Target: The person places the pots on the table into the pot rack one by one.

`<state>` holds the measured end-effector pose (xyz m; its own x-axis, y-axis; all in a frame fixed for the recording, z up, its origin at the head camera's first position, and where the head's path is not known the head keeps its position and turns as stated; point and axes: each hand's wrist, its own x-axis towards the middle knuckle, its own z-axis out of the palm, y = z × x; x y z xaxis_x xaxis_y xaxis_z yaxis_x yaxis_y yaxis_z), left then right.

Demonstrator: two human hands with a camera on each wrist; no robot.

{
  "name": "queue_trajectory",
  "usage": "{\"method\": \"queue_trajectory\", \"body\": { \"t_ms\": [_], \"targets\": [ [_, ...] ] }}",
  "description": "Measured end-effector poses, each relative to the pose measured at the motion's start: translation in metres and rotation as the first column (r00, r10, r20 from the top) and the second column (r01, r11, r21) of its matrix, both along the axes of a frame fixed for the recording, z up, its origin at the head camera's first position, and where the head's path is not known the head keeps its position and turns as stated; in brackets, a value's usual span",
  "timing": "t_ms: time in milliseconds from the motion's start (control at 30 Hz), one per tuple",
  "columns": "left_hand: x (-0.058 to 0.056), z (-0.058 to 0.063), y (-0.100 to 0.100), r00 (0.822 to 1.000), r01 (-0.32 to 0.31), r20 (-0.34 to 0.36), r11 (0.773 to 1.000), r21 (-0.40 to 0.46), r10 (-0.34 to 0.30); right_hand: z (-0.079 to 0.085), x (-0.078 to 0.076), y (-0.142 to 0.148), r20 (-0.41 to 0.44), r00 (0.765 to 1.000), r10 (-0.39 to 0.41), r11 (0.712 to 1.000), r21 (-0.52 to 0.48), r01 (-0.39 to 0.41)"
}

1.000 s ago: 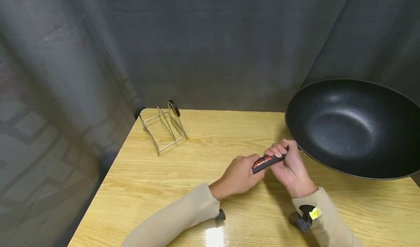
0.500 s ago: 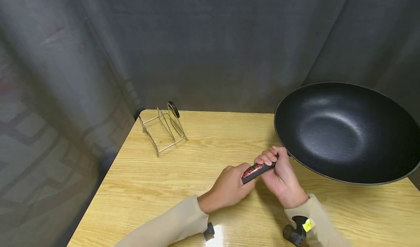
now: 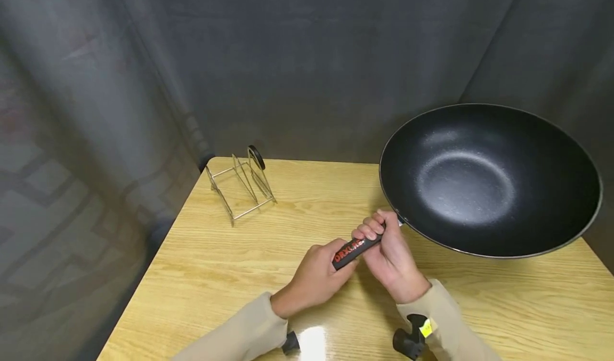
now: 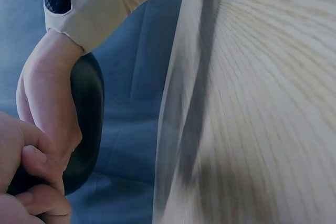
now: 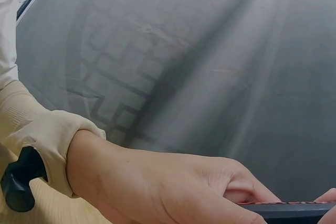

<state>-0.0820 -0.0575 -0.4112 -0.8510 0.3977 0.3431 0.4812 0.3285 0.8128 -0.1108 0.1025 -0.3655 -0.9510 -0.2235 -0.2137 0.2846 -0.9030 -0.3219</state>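
A large black wok [image 3: 465, 185] hangs above the right side of the table, its hollow facing up and toward me. Its black handle [image 3: 346, 255] with red lettering points down and left. My left hand [image 3: 316, 273] grips the handle's end. Nearer the bowl, my right hand [image 3: 390, 259] wraps its fingers round the same handle. In the left wrist view, curled left fingers [image 4: 39, 182] show at the lower left, with the wok's dark side [image 4: 86, 124] behind the right arm. The right wrist view shows the left hand [image 5: 173, 182] on the handle [image 5: 291, 212].
A metal wire rack [image 3: 242, 185] with a black round piece stands at the table's back left corner. Grey curtains [image 3: 297, 73] hang behind and to the left of the wooden table [image 3: 216, 265].
Both hands have carried the wok leftward by its handle, and more of its right rim has come into view. The grip looks the same. The wire rack has stayed in place.
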Motion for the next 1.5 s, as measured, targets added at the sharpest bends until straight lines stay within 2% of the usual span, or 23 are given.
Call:
{"method": "queue_trajectory", "body": {
  "t_ms": [167,367,600,800,967,1100,1367,1500],
  "targets": [
    [0.005,-0.004,-0.009,0.999,-0.04,-0.001,0.998,0.046,0.04,-0.002,-0.002,-0.013,-0.021,0.999,0.032,0.998,0.054,-0.031],
    [0.008,-0.011,-0.013,0.994,-0.105,-0.024,0.993,0.051,0.106,-0.006,-0.005,-0.021,-0.019,0.998,0.061,0.993,0.1,-0.059],
    [0.014,-0.015,-0.02,0.986,-0.166,0.023,0.984,0.07,0.164,-0.008,-0.008,-0.032,-0.035,0.993,0.11,0.975,0.196,-0.101],
    [0.013,-0.016,-0.024,0.982,-0.186,0.032,0.981,0.054,0.185,-0.009,-0.012,-0.041,-0.059,0.992,0.11,0.957,0.276,-0.09],
    [0.015,-0.021,-0.027,0.978,-0.204,0.065,0.975,0.085,0.199,-0.012,-0.014,-0.047,-0.084,0.987,0.135,0.922,0.375,-0.094],
    [0.016,-0.024,-0.029,0.974,-0.218,0.092,0.97,0.11,0.209,-0.013,-0.017,-0.05,-0.111,0.981,0.16,0.883,0.461,-0.092],
    [0.017,-0.024,-0.031,0.962,-0.267,0.103,0.952,0.148,0.254,-0.011,-0.023,-0.051,-0.209,0.942,0.264,0.78,0.621,-0.08],
    [0.017,-0.026,-0.029,0.956,-0.29,0.097,0.939,0.184,0.276,-0.01,-0.025,-0.054,-0.228,0.928,0.296,0.753,0.653,-0.08]
  ]
}}
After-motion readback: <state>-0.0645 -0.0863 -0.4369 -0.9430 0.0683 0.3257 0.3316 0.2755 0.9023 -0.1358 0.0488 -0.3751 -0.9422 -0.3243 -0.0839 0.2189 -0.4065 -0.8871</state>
